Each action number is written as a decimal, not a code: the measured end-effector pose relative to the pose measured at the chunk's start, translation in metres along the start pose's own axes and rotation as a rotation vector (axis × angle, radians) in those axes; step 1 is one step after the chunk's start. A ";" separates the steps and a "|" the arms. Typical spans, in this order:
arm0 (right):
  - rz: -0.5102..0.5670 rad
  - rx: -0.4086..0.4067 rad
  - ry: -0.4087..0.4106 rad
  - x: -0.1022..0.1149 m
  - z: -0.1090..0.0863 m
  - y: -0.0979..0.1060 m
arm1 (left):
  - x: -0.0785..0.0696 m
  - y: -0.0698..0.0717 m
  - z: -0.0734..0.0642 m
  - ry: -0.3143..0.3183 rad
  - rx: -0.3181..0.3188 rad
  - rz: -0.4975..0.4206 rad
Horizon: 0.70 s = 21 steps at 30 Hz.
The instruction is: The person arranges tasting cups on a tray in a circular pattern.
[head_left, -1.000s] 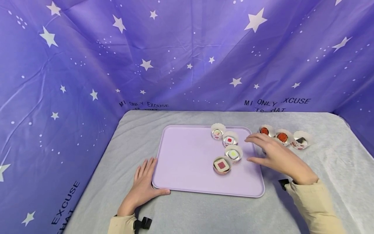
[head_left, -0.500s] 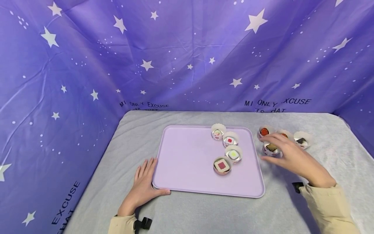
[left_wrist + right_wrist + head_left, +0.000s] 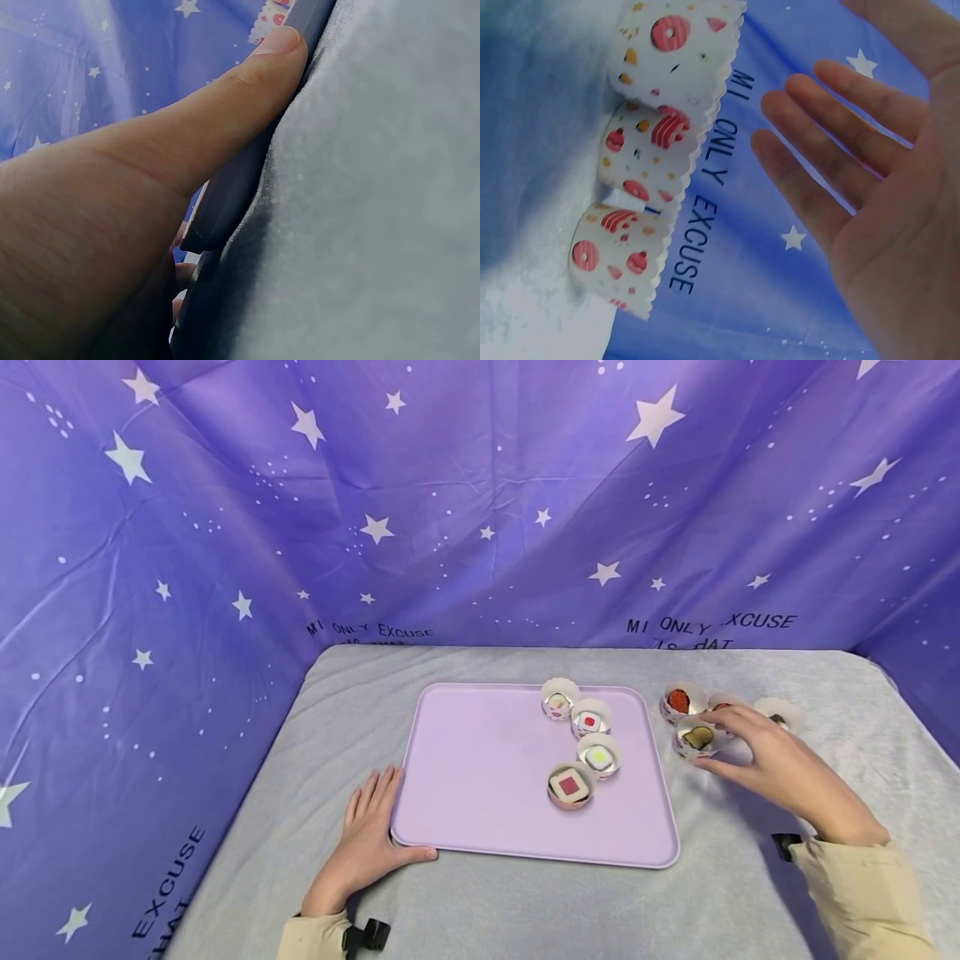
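My left hand point(image 3: 365, 837) rests at the near left corner of a lilac tray point(image 3: 480, 760). In the left wrist view its thumb point(image 3: 247, 82) lies straight along the tray's edge. My right hand point(image 3: 780, 760) is beside a paper baking cup point(image 3: 697, 739) with a tan-topped sushi piece, right of the tray. Thumb and fingers are spread near that cup's right side. In the right wrist view the fingers point(image 3: 840, 157) are straight, and a gap shows between them and the printed cup point(image 3: 675, 52).
Several more sushi cups, one a pink-centred cup point(image 3: 570, 787), stand on the tray's right half. Behind the tan-topped cup are a red-topped cup point(image 3: 681, 702) and two cups partly covered by my right hand. A starry purple cloth point(image 3: 480, 527) hangs behind the grey table point(image 3: 525, 910).
My right hand has moved right, from the tray's right edge to the cups beyond it, uncovering the tan-topped cup. My left hand has stayed at the tray corner.
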State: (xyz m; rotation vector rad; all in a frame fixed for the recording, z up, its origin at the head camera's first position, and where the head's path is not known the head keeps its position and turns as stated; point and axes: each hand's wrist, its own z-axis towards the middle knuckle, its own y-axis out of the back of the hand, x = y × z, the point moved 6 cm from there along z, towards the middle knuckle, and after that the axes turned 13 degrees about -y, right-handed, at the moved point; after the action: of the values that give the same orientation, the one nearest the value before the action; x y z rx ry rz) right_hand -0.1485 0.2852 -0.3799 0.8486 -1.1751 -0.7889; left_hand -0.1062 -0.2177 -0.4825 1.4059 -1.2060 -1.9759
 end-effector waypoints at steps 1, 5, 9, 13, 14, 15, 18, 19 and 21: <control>0.000 -0.004 -0.003 -0.002 0.000 0.000 | 0.000 0.000 0.000 0.000 0.000 0.000; 0.002 -0.010 -0.038 -0.009 -0.003 0.000 | 0.000 0.000 0.000 0.003 0.001 0.000; -0.021 0.004 -0.073 -0.018 -0.005 -0.001 | 0.000 0.000 0.000 0.004 0.002 -0.003; -0.046 0.028 -0.097 -0.027 -0.006 -0.004 | 0.000 0.000 0.000 0.007 0.006 -0.008; -0.048 0.034 -0.102 -0.029 -0.006 -0.005 | 0.000 0.000 0.000 0.008 0.008 -0.009; -0.048 0.036 -0.104 -0.030 -0.006 -0.005 | 0.000 0.000 0.000 0.010 0.008 -0.011; -0.043 0.048 -0.108 -0.032 -0.006 -0.007 | -0.001 0.000 0.000 0.011 0.007 -0.013; -0.041 0.049 -0.107 -0.033 -0.006 -0.007 | -0.001 0.001 -0.001 0.010 0.005 -0.014; -0.033 0.049 -0.104 -0.033 -0.006 -0.008 | -0.001 0.001 -0.001 0.008 0.004 -0.012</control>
State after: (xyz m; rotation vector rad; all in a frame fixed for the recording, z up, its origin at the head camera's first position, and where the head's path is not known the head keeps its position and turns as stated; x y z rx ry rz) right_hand -0.1505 0.3112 -0.4029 0.8779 -1.2796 -0.8416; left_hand -0.1052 -0.2177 -0.4813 1.4247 -1.2015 -1.9757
